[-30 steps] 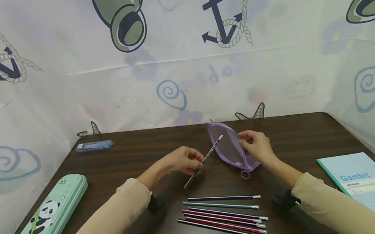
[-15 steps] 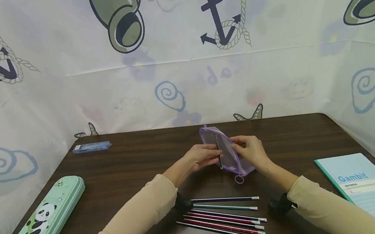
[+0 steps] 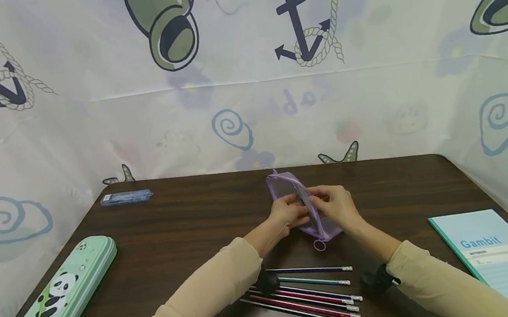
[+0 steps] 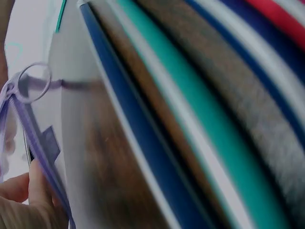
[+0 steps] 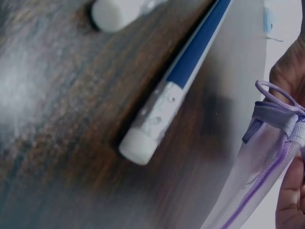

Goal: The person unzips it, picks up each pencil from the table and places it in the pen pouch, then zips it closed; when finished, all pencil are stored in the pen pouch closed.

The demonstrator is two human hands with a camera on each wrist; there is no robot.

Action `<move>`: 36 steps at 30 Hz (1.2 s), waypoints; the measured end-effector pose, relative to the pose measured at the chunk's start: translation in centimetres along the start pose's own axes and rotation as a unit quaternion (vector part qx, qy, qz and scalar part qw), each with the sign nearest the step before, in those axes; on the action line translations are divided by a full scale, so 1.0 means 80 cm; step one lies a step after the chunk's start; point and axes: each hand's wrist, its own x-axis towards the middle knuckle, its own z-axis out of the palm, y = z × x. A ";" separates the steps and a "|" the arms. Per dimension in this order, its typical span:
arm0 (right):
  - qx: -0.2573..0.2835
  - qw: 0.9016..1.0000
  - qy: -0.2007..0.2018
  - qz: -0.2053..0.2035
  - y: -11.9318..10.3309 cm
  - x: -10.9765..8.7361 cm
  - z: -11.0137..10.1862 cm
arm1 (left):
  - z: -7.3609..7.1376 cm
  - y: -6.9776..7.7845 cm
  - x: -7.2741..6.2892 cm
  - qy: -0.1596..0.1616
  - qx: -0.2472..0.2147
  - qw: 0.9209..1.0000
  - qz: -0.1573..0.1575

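Note:
A purple mesh zip pouch (image 3: 280, 185) stands with its mouth gaping near the middle of the table. My right hand (image 3: 337, 205) grips its right edge, thumb on the inner side. Inside the mouth, my left hand (image 3: 289, 211) holds a dark pencil (image 3: 298, 193) that now lies mostly within the pouch; its lower end is hard to make out. The ring pull (image 3: 320, 245) hangs at the pouch's near corner. Several pencils (image 3: 313, 279) with white erasers lie side by side in front, partly covered by the left wrist camera. A navy pencil (image 5: 195, 57) fills the right wrist view.
On the left of the dark wooden table (image 3: 185, 212) lies a mint panda pencil case (image 3: 59, 298). A small blue translucent box (image 3: 126, 197) sits at the back left corner. To the right is a Gambit notebook (image 3: 495, 246). Printed cloth (image 3: 249, 117) walls the table in.
My left hand has moved right and carried the pencil from beside the pouch into its mouth. The pouch has shifted slightly left, with my right hand still gripping its edge.

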 end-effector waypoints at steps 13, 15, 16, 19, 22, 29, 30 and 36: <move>-0.009 1.000 0.017 -0.006 0.000 0.001 0.002 | 0.013 0.002 -0.012 0.006 -0.040 0.999 -0.004; -0.013 1.000 0.020 -0.006 0.000 0.001 0.001 | 0.013 0.001 -0.011 -0.008 -0.055 0.998 -0.005; -0.016 1.000 0.021 -0.006 0.000 0.001 0.000 | 0.013 -0.002 -0.007 -0.013 -0.063 0.998 -0.007; -0.022 0.999 0.024 -0.007 -0.001 0.002 -0.001 | 0.015 -0.007 -0.002 -0.029 -0.085 0.996 -0.010; -0.023 0.999 0.023 -0.008 -0.001 0.000 0.000 | 0.019 -0.008 -0.003 -0.028 -0.090 0.995 -0.011; -0.017 1.000 0.022 -0.009 0.003 -0.001 -0.002 | 0.016 -0.008 -0.008 -0.028 -0.092 0.995 0.004; -0.018 1.000 0.023 -0.010 0.004 -0.001 -0.003 | 0.013 -0.007 -0.011 -0.034 -0.086 0.996 0.007; -0.008 1.000 0.021 -0.006 0.008 0.001 -0.011 | -0.029 0.005 -0.035 -0.165 0.081 0.983 -0.014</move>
